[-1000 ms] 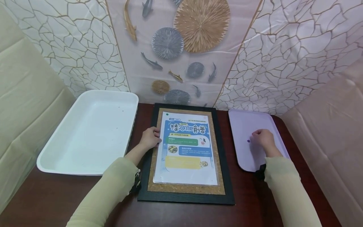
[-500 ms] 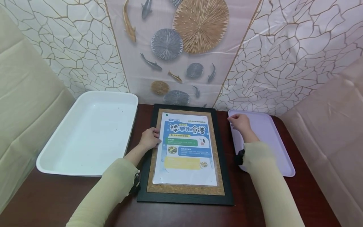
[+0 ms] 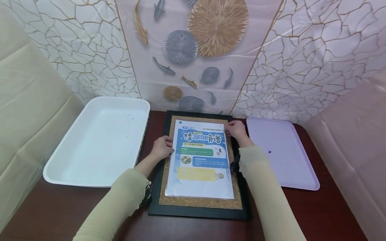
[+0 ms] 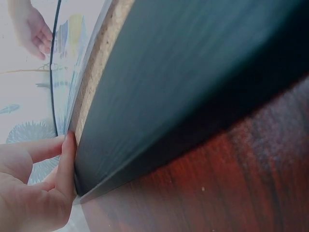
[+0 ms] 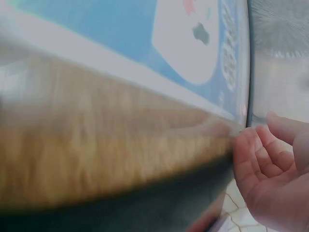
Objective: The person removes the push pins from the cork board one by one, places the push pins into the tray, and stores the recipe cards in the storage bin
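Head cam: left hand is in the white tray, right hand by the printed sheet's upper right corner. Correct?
Not quite. The left hand isn't in the white tray; the head view shows it at the left edge of the printed sheet. The right hand is by the sheet's upper right corner, as you said.

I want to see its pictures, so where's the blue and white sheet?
In the head view, the sheet lies in the middle, on the black-framed cork board, between the person's left hand and right hand.
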Demonstrator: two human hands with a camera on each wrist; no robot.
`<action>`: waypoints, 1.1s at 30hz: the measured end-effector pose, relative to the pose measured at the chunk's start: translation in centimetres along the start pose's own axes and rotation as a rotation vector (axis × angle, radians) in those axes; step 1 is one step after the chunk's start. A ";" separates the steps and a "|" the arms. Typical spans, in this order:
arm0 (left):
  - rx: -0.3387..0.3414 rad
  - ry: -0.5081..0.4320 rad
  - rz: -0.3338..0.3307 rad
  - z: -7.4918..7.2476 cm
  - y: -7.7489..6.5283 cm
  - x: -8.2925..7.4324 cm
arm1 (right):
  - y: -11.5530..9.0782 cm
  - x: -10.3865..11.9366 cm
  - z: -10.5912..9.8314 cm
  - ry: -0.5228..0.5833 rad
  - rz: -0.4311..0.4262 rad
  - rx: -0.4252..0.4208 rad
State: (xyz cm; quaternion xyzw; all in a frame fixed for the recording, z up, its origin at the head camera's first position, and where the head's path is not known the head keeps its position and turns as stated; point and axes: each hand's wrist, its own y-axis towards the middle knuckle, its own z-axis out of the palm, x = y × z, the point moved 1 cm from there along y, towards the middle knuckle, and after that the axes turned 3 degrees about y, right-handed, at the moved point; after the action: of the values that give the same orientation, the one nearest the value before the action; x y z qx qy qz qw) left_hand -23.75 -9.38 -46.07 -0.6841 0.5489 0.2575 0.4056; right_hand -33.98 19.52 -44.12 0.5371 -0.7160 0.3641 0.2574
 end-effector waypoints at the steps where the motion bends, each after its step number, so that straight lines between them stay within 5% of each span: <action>1: 0.000 -0.003 0.001 0.0 0.0 0.0 | 0.1 0.1 0.3 -0.002 0.011 0.003; 9: 0.005 0.005 0.007 -0.3 0.0 0.0 | 0.6 0.9 1.7 -0.101 0.016 0.054; 22: -0.003 -0.004 0.012 -0.3 -0.2 -0.1 | 0.8 1.2 2.2 -0.252 0.011 0.010; 33: -0.014 -0.001 0.017 -0.3 -0.1 0.1 | 0.8 1.4 2.3 -0.270 0.006 0.025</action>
State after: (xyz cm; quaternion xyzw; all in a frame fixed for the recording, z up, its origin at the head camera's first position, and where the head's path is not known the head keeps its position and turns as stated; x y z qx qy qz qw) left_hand -23.63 -9.69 -45.98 -0.6820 0.5527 0.2652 0.3988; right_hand -35.05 17.01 -44.66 0.5822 -0.7412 0.2983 0.1508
